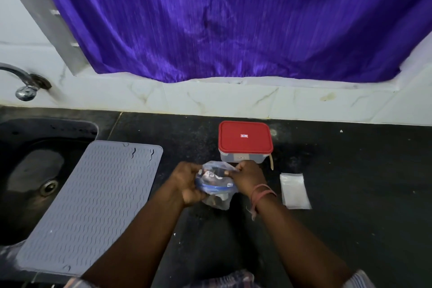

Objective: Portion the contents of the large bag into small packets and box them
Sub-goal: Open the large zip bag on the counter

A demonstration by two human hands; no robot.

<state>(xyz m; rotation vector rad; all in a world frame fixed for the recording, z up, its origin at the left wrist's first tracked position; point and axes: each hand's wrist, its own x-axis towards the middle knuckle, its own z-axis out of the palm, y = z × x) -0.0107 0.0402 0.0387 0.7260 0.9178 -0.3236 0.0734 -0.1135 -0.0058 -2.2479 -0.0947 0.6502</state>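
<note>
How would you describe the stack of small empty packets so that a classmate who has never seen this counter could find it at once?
Start at the black counter under the purple curtain and find the red-lidded box near the wall. The small packets lie flat to the right of the right hand. Unlike the large bag gripped in both hands, they are pale, flat and untouched.

There is a single view, from a wide-angle camera worn on the person's head, looking forward and steeply down over a dark countertop (pixel 327 194). Both forearms enter from the bottom edge and meet near the centre, close beneath the lens. The far edge of the view takes in the pale tiled wall (pixel 210 98) and a purple curtain (pixel 233 18) above it, bowed by the lens. A sink (pixel 35 170) sits at the left margin. With no second view, nothing is shared.
</note>
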